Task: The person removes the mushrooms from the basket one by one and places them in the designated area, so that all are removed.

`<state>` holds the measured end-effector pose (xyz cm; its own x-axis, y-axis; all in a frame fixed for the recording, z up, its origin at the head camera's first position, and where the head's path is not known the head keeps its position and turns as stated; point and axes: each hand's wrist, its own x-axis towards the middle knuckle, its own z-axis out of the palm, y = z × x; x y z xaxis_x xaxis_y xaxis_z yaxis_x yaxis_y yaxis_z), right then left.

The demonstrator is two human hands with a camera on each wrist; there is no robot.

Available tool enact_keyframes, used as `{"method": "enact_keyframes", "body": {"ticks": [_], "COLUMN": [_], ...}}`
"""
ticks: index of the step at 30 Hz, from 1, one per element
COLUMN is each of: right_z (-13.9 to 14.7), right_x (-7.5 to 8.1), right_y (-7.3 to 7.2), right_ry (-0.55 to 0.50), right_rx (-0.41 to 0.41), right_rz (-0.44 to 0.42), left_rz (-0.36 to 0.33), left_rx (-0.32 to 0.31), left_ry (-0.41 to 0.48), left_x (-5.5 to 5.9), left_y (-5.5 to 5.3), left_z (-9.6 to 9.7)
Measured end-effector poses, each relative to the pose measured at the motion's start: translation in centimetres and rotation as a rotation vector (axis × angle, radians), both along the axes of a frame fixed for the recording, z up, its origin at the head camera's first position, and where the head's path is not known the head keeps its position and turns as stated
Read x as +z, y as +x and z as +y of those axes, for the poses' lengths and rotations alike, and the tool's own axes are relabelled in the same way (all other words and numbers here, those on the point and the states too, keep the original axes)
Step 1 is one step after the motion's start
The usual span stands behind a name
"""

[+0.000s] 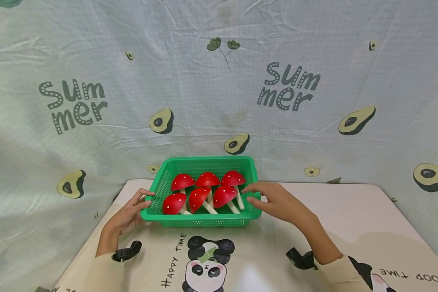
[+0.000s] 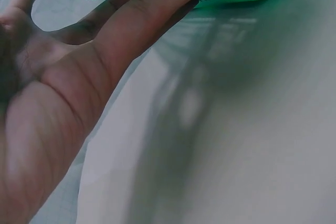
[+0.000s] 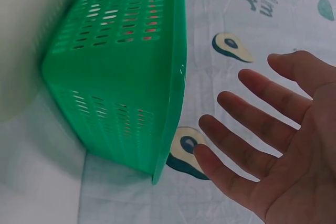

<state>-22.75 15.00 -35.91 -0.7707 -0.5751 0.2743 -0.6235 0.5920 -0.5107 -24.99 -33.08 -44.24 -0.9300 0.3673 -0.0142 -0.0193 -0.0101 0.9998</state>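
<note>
A printed cloth (image 1: 204, 121) is hung behind the table (image 1: 288, 251). At the table's far side, the basket (image 1: 204, 217) is flanked by both hands: the left hand (image 1: 129, 211) is laid at its rim, fingers extended; the right hand (image 1: 277, 200) is held released, just beside it. Six mushrooms (image 1: 198, 198) are contained inside.

Basket (image 1: 204, 217) on tabletop (image 1: 350, 211), near back edge, toward back left corner. Six mushrooms (image 1: 198, 198) in basket: three in back row, three in front row. Left grip (image 1: 126, 215) at basket's left rim, right grip (image 1: 273, 200) near right rim. Panda print (image 1: 205, 271) on tabletop before basket; lettering (image 1: 173, 260) left of panda print, more lettering (image 1: 416, 277) toward right edge. Cloth (image 1: 197, 89) behind tabletop's back edge.
</note>
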Motion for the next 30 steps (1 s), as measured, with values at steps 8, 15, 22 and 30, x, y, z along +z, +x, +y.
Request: {"method": "enact_keyframes", "body": {"ticks": [8,15,22,30], "right_z": [0.3,0.4,0.6,0.2], "right_x": [0.7,1.2,2.2,3.0], "right_y": [-0.3,-0.8,-1.7,-3.1], "right_ry": [-0.007,0.001,0.002,-0.015], "right_rx": [-0.017,0.003,0.021,0.049], "right_rz": [-0.022,0.01,-0.012,-0.016], "left_rz": [0.007,0.005,0.022,-0.028], "left_rx": [0.024,0.041,-0.03,-0.126], "left_ry": [-0.028,-0.054,-0.115,-0.146], "left_x": [-0.3,0.0,0.0,0.2], "left_y": [0.1,0.0,-1.0,-1.4], "left_z": [0.1,0.3,0.1,-0.6]}}
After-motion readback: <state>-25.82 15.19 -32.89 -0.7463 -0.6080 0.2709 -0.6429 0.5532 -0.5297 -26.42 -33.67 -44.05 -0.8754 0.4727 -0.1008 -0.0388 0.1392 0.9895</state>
